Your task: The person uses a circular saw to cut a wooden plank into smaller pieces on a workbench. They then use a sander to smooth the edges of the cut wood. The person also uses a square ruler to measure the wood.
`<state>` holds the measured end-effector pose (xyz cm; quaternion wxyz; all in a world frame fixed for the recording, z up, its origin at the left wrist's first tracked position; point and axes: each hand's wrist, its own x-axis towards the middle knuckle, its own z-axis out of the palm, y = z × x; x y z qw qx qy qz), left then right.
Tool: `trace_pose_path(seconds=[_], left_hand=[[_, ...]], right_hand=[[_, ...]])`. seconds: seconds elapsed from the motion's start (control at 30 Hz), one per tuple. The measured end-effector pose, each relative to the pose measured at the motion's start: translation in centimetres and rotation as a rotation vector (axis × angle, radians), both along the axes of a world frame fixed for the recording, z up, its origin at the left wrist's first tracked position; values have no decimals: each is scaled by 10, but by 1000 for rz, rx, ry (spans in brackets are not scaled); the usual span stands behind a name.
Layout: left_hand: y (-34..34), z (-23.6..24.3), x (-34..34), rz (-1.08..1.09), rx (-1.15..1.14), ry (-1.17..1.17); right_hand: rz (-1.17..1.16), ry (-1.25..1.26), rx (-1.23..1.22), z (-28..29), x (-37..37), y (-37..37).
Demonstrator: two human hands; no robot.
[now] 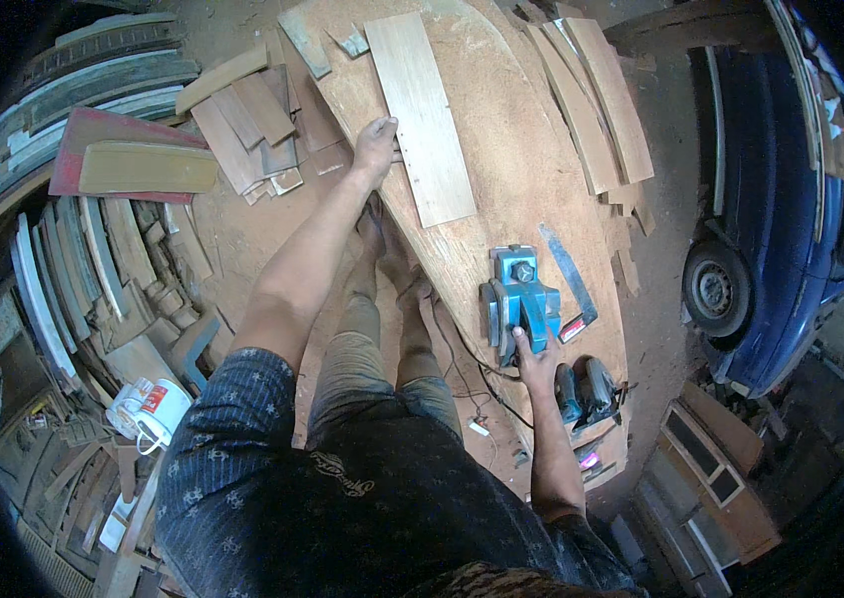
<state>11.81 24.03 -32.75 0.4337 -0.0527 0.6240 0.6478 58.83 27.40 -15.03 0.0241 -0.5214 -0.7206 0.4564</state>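
Note:
A pale, flat wooden board (422,120) lies lengthwise on the sawdust-covered workbench (511,130). My left hand (375,151) is closed on the board's left edge, about midway along it. Off the board's near end, a blue electric planer (521,289) rests on the bench. My right hand (535,361) is wrapped round the planer's rear handle, thumb on top. The planer and the board are apart. A dark cord runs from near the planer over the bench's left edge.
Right of the planer lies a handsaw (569,269); nearer me stands another power tool (596,391). Long planks (611,95) lie at the bench's far right. Cut boards (242,115), stacked timber and a white bucket (165,411) are at left. A blue car (781,219) stands right.

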Motion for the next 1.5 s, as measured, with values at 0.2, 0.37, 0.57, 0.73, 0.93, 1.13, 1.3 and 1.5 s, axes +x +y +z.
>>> trace_pose_path(seconds=[0.2, 0.37, 0.57, 0.73, 0.93, 1.13, 1.3, 1.5], left_hand=[[-8, 9, 2, -3, 34, -15], [-6, 28, 7, 31, 84, 41], [-7, 19, 5, 13, 99, 49], [-10, 19, 3, -33, 77, 57], [-9, 12, 1, -36, 35, 68], [-12, 10, 2, -29, 31, 64], [-8, 18, 5, -12, -19, 105], [-7, 16, 8, 18, -62, 172]], right_hand=[[-114, 237, -228, 9, -24, 5], [-54, 287, -321, -14, -85, 14], [53, 311, -219, -40, -145, 37], [-27, 308, -261, -37, -208, 54], [-40, 342, -225, -29, -274, 72], [-42, 324, -176, -30, -340, 94], [-20, 388, -143, -36, -403, 120], [68, 425, -101, -35, -493, 156]])
